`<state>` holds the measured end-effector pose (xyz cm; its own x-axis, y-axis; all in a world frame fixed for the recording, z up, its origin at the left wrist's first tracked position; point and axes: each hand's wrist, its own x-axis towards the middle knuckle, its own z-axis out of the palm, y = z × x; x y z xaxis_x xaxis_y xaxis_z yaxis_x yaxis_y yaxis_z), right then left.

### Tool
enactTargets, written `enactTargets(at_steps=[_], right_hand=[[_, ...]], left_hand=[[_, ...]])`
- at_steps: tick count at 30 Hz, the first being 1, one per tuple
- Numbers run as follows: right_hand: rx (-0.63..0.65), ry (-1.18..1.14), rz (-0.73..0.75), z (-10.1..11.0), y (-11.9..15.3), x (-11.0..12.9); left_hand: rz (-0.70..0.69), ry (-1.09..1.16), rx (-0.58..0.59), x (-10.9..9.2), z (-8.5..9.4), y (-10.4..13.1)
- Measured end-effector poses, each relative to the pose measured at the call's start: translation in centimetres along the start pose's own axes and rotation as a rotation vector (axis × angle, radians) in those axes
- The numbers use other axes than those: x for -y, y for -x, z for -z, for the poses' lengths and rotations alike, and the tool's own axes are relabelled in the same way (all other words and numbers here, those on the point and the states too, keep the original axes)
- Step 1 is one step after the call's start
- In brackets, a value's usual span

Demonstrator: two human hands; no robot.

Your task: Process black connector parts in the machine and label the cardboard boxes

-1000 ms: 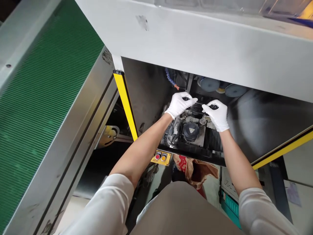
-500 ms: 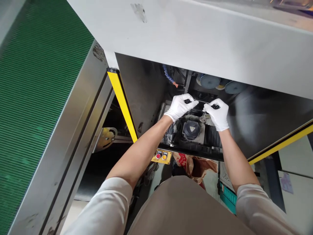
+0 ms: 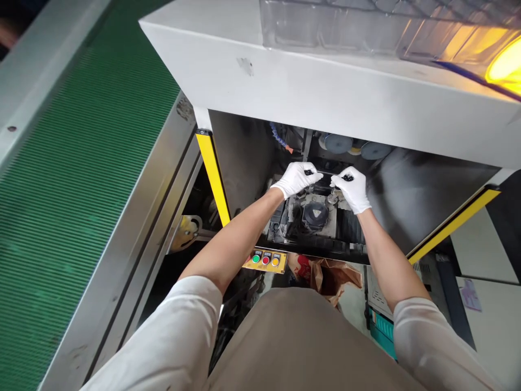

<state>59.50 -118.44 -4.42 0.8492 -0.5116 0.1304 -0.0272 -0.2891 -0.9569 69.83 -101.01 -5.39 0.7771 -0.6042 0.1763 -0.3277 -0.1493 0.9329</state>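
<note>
My left hand [image 3: 300, 180], in a white glove, is inside the open bay of a machine, thumb and fingers pressed together. Facing it across a narrow gap, my gloved right hand [image 3: 353, 190] has its fingers curled into a pinch too. What the fingertips hold, if anything, is too small to make out. Below and between the hands is a fixture with a round black cap [image 3: 315, 215] bearing a triangular label. Grey round wheels [image 3: 338, 143] sit behind the hands, and a blue segmented hose [image 3: 278, 134] with an orange nozzle hangs at the back left.
Yellow bars [image 3: 214, 179] flank the bay opening. A button panel [image 3: 266, 260] is at its lower edge, above a brown paper bag [image 3: 336, 278]. A green ribbed conveyor belt [image 3: 85, 179] runs along the left. Clear plastic trays [image 3: 329, 32] rest on top beside a glowing yellow lamp [image 3: 507, 65].
My view has shifted, bringing more of the trays, the lamp and a green button into sight. Both hands stay pinched close together inside the bay.
</note>
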Motion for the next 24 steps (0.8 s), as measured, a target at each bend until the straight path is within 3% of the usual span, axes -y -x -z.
enactTargets(at_steps=[4,17,21,24], right_hand=[[0.057,0.005,0.038,0.4,-0.4,0.0],[0.017,-0.104,0.070,-0.2,-0.2,-1.1],[-0.074,-0.060,0.056,-0.5,-0.3,-1.1],[-0.026,-0.009,0.053,-0.4,-0.2,-0.6]], left_hand=[[0.019,0.007,-0.005,-0.8,0.2,-0.3],[0.020,-0.007,-0.035,-0.7,0.1,0.0],[0.015,-0.007,-0.055,-0.8,-0.1,-0.1],[0.062,0.080,-0.050,-0.9,0.0,0.2]])
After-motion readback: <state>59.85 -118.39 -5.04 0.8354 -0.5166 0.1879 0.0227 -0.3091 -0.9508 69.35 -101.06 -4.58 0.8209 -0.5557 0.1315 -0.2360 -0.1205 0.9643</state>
